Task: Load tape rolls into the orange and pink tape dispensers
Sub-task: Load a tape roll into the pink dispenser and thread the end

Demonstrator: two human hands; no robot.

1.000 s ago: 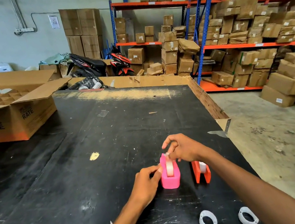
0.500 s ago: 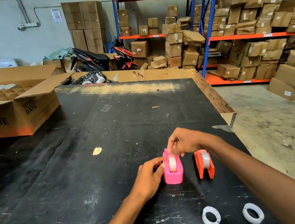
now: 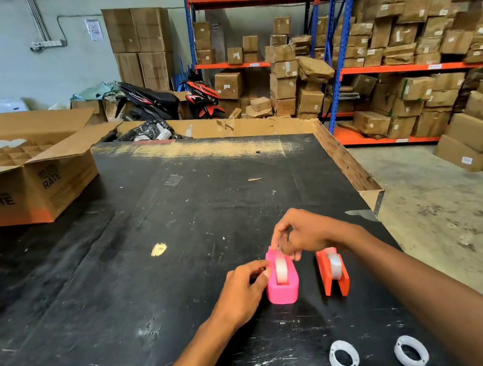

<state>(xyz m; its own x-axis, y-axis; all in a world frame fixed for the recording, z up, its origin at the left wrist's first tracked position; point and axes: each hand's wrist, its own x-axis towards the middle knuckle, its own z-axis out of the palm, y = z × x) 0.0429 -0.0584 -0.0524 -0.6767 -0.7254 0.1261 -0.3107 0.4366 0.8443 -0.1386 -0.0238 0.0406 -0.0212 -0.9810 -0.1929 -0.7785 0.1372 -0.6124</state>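
Loading of the second dispenser, near its end. The pink dispenser (image 3: 282,285) stands on the black table (image 3: 125,300) with a tape roll (image 3: 280,270) seated upright in its slot. The left hand (image 3: 241,292) steadies the dispenser's left side, fingers curled against the body. The right hand (image 3: 304,234) pinches at the far end of the roll, thumb and forefinger closed narrowly, apparently on the loose tape end, though the strip itself is too fine to see. Just beside it on the right stands the orange dispenser (image 3: 333,273), its own roll (image 3: 335,266) already in place. Two white rings (image 3: 344,357) lie near the table's front edge, well apart from the work. The next move probably calls for drawing the tape forward to the cutter while the left hand keeps the body from tipping.
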